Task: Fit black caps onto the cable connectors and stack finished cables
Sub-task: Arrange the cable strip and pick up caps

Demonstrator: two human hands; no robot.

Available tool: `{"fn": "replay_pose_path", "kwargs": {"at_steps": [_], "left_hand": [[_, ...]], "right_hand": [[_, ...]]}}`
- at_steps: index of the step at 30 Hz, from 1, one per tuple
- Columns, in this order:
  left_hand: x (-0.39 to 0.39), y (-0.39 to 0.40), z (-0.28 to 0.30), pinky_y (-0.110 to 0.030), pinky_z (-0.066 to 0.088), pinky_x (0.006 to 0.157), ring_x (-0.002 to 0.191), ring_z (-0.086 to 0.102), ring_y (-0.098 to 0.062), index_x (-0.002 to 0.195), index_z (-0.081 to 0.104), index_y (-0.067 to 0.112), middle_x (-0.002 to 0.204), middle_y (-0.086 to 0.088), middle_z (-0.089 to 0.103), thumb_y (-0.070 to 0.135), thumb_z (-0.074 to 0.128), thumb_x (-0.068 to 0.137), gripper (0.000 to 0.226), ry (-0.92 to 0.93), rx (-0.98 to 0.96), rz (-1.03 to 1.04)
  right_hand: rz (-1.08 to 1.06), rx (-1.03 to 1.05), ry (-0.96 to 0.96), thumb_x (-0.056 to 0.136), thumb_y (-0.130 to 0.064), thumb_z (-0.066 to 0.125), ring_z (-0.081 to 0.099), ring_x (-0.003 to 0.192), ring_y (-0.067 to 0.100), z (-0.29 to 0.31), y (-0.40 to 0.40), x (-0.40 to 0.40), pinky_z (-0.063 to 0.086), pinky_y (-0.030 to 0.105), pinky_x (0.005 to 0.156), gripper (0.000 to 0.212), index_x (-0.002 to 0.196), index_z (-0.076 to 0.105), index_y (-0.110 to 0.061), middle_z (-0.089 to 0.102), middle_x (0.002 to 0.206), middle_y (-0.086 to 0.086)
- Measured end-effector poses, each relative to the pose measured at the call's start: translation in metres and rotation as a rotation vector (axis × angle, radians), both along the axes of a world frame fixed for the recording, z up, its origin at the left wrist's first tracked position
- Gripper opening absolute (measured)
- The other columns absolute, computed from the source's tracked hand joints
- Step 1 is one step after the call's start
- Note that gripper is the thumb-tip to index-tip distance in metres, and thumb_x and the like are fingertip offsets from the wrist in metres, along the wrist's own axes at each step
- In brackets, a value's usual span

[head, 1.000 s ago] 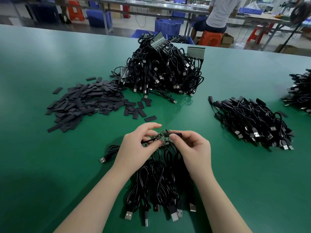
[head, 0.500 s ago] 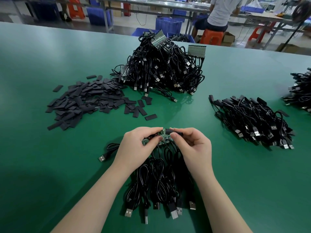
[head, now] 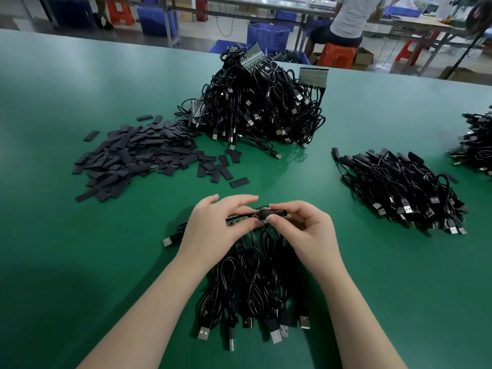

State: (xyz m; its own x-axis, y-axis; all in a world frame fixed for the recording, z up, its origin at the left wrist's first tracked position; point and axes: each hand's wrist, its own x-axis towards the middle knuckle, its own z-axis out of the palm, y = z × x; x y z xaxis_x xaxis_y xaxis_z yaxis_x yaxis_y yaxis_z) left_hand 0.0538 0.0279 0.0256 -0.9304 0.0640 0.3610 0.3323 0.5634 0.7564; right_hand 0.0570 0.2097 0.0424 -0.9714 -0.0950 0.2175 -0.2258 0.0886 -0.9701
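R hand [head: 306, 233] fingers pinch black cap [head: 274, 213]; L hand [head: 213, 227] grips connector strip [head: 237, 219].

Green table [head: 80, 89], blue crates [head: 267, 35], orange stool [head: 336, 55]

Green connector strip [head: 237, 218] mostly covered by left hand [head: 213, 230], center frame. Black cap [head: 271, 212] partly behind right hand [head: 306, 231] fingertips; fit onto connector unreadable. Cable pile [head: 476, 145] cut by right edge. Seated person [head: 348, 17] cropped at top edge.
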Motion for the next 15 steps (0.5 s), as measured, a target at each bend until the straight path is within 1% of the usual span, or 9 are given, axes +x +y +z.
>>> {"fn": "replay_pose_path", "kwargs": {"at_steps": [1,3,5,7,9,11,13,15], "left_hand": [[-0.0006,-0.0005,0.0003,-0.019,0.020,0.111,0.100,0.059,0.009,0.104,0.071,0.042,0.093,0.031,0.069,0.055,0.069,0.078,0.029,-0.003,0.005,0.019],[-0.0001,0.0001,0.0022,-0.025,0.027,0.109,0.094,0.062,0.003,0.092,0.075,0.039,0.089,0.030,0.070,0.061,0.068,0.075,0.028,0.010,-0.005,0.028],[0.0009,0.0022,0.0045,-0.028,0.036,0.101,0.090,0.061,0.000,0.090,0.076,0.042,0.087,0.033,0.069,0.059,0.069,0.075,0.024,0.021,0.002,0.009],[0.0020,0.0040,0.0060,-0.025,0.040,0.090,0.089,0.059,0.003,0.096,0.069,0.051,0.087,0.041,0.064,0.056,0.065,0.075,0.022,0.021,0.016,-0.011],[0.0021,0.0044,0.0057,-0.019,0.041,0.084,0.091,0.058,0.006,0.098,0.067,0.054,0.087,0.046,0.061,0.049,0.068,0.078,0.021,0.018,0.015,-0.013],[0.0018,0.0043,0.0038,-0.019,0.046,0.086,0.093,0.061,0.009,0.099,0.066,0.054,0.090,0.040,0.064,0.040,0.072,0.082,0.023,0.000,0.058,0.004],[0.0022,0.0042,0.0023,-0.018,0.051,0.085,0.093,0.063,0.010,0.093,0.065,0.053,0.092,0.034,0.068,0.031,0.075,0.083,0.026,0.009,0.095,0.020],[0.0031,0.0053,0.0025,-0.021,0.053,0.082,0.089,0.065,0.006,0.089,0.069,0.047,0.091,0.031,0.068,0.028,0.076,0.082,0.021,0.029,0.079,0.027]], "right_hand": [[0.002,-0.011,-0.009,0.082,-0.004,0.077,0.071,0.078,0.006,-0.0005,-0.0007,0.0000,0.052,0.014,0.072,0.032,0.082,0.077,-0.037,0.077,0.084,-0.006],[-0.008,-0.027,-0.036,0.082,-0.006,0.077,0.071,0.078,0.006,-0.0019,-0.0019,0.0002,0.052,0.015,0.072,0.029,0.084,0.077,-0.035,0.076,0.082,-0.004],[-0.026,-0.047,-0.054,0.084,-0.007,0.076,0.072,0.078,0.008,-0.0030,-0.0029,0.0002,0.053,0.015,0.073,0.024,0.086,0.076,-0.031,0.077,0.080,-0.002],[-0.050,-0.071,-0.062,0.085,-0.007,0.075,0.073,0.079,0.009,-0.0035,-0.0029,-0.0003,0.053,0.015,0.073,0.022,0.087,0.075,-0.029,0.077,0.080,-0.002],[-0.073,-0.098,-0.071,0.085,-0.007,0.074,0.073,0.079,0.007,-0.0035,-0.0023,-0.0007,0.052,0.013,0.072,0.021,0.087,0.074,-0.028,0.077,0.080,-0.002],[-0.086,-0.118,-0.081,0.086,-0.008,0.074,0.073,0.079,0.008,-0.0032,-0.0021,-0.0009,0.051,0.013,0.072,0.021,0.085,0.076,-0.029,0.077,0.080,-0.001],[-0.089,-0.131,-0.086,0.086,-0.010,0.075,0.073,0.080,0.009,-0.0038,-0.0029,-0.0004,0.052,0.014,0.073,0.023,0.085,0.077,-0.032,0.077,0.080,0.000],[-0.071,-0.136,-0.099,0.086,-0.013,0.075,0.072,0.081,0.010,-0.0047,-0.0050,0.0004,0.052,0.015,0.075,0.022,0.088,0.077,-0.034,0.077,0.081,0.001]]}}
